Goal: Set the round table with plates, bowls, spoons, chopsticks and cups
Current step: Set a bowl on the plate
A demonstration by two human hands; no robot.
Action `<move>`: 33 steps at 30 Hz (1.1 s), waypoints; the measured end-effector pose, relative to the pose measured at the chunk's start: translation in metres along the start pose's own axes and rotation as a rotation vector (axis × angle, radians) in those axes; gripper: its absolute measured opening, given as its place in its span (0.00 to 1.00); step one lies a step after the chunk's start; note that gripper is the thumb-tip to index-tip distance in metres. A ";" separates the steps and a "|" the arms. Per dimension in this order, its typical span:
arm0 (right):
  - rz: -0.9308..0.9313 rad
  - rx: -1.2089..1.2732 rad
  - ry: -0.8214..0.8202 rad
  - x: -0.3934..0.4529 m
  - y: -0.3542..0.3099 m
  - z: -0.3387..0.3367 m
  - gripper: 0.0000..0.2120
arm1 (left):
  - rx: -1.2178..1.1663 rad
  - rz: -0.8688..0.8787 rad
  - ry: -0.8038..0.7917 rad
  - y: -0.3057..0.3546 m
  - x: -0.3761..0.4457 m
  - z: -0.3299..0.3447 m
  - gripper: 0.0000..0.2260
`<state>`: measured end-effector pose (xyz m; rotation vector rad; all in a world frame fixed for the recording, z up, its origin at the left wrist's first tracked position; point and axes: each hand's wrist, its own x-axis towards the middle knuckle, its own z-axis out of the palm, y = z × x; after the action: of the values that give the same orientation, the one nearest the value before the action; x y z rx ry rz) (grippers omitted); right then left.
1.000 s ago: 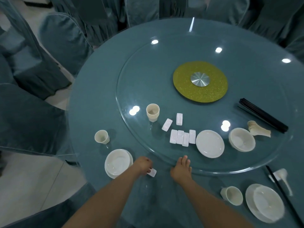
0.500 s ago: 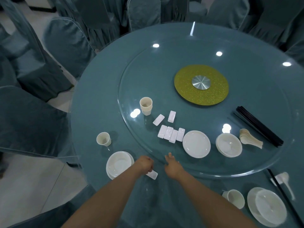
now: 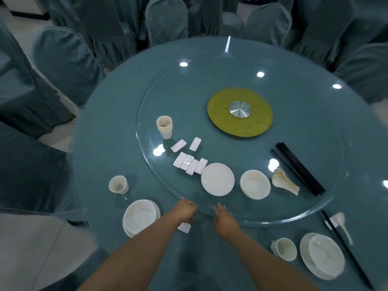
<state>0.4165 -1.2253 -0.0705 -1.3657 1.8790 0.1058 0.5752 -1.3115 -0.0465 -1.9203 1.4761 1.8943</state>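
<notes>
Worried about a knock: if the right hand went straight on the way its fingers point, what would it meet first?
Probably the glass turntable's rim, just ahead of the right hand; beyond it, likely the stacked plates. Height is unclear.

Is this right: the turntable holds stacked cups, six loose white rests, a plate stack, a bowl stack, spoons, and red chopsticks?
Not quite. The chopsticks are black, not red; the head view shows this. The rest stands: stacked cups, six white rests, plate stack, bowl stack and spoons all sit on the glass turntable.
</notes>
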 end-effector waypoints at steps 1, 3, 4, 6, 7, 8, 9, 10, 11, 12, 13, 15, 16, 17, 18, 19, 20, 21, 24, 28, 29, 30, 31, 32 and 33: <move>0.007 0.005 0.013 -0.001 0.002 -0.002 0.25 | -0.005 0.000 -0.008 0.002 0.000 0.002 0.13; 0.014 0.009 0.040 -0.003 0.004 -0.005 0.24 | -0.006 0.001 -0.026 0.005 0.001 0.006 0.10; 0.018 0.011 0.059 -0.003 0.005 -0.007 0.24 | -0.001 0.005 -0.030 0.006 0.002 0.008 0.09; 0.028 0.014 0.093 -0.003 0.009 -0.009 0.23 | 0.016 0.021 -0.031 0.009 0.004 0.011 0.07; 0.035 0.017 0.100 -0.004 0.010 -0.010 0.23 | 0.024 0.025 -0.028 0.010 0.004 0.013 0.07; 0.043 0.023 0.102 -0.004 0.012 -0.011 0.23 | 0.028 0.025 -0.026 0.012 0.005 0.014 0.07; 0.052 0.032 0.105 -0.003 0.014 -0.012 0.23 | 0.034 0.025 -0.026 0.013 0.006 0.015 0.07; 0.064 0.042 0.109 -0.004 0.016 -0.013 0.23 | 0.041 0.028 -0.027 0.014 0.007 0.016 0.08; 0.075 0.048 0.114 -0.004 0.018 -0.015 0.23 | 0.045 0.032 -0.028 0.015 0.008 0.018 0.08; 0.084 0.050 0.117 -0.003 0.019 -0.017 0.23 | 0.051 0.036 -0.025 0.017 0.009 0.019 0.09; 0.093 0.052 0.120 -0.003 0.021 -0.019 0.23 | 0.064 0.043 -0.022 0.018 0.009 0.019 0.09; 0.102 0.064 0.135 -0.003 0.023 -0.023 0.21 | 0.093 0.059 -0.019 0.021 0.011 0.020 0.09; 0.103 0.067 0.146 -0.003 0.025 -0.025 0.20 | 0.103 0.064 -0.019 0.022 0.011 0.021 0.09; 0.105 0.072 0.151 -0.003 0.026 -0.027 0.20 | 0.109 0.064 -0.019 0.023 0.012 0.022 0.09; 0.113 0.083 0.148 -0.003 0.027 -0.029 0.20 | 0.109 0.062 -0.019 0.024 0.013 0.023 0.08; 0.121 0.096 0.146 -0.003 0.028 -0.030 0.20 | 0.107 0.060 -0.017 0.024 0.014 0.024 0.08; 0.130 0.109 0.148 -0.002 0.029 -0.031 0.20 | 0.103 0.059 -0.017 0.024 0.015 0.026 0.08; 0.138 0.122 0.154 -0.001 0.030 -0.032 0.19 | 0.099 0.061 -0.019 0.024 0.016 0.027 0.08; 0.181 0.152 0.170 -0.001 0.031 -0.035 0.17 | 0.120 0.080 -0.025 0.026 0.019 0.033 0.08; 0.202 0.182 0.192 0.001 0.032 -0.034 0.16 | 0.152 0.100 -0.028 0.029 0.021 0.036 0.08; 0.203 0.183 0.199 0.001 0.032 -0.034 0.15 | 0.153 0.105 -0.028 0.030 0.022 0.036 0.08; 0.198 0.177 0.202 0.002 0.031 -0.035 0.14 | 0.156 0.111 -0.024 0.030 0.023 0.036 0.08; 0.189 0.166 0.204 0.002 0.031 -0.035 0.13 | 0.161 0.116 -0.017 0.031 0.023 0.036 0.08; 0.184 0.158 0.205 0.003 0.031 -0.034 0.13 | 0.164 0.120 -0.009 0.032 0.023 0.036 0.08; 0.188 0.158 0.206 0.003 0.031 -0.034 0.13 | 0.165 0.122 -0.003 0.032 0.024 0.035 0.08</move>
<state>0.3721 -1.2312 -0.0604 -1.1260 2.1374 -0.0914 0.5233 -1.3196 -0.0562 -1.7934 1.7256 1.7563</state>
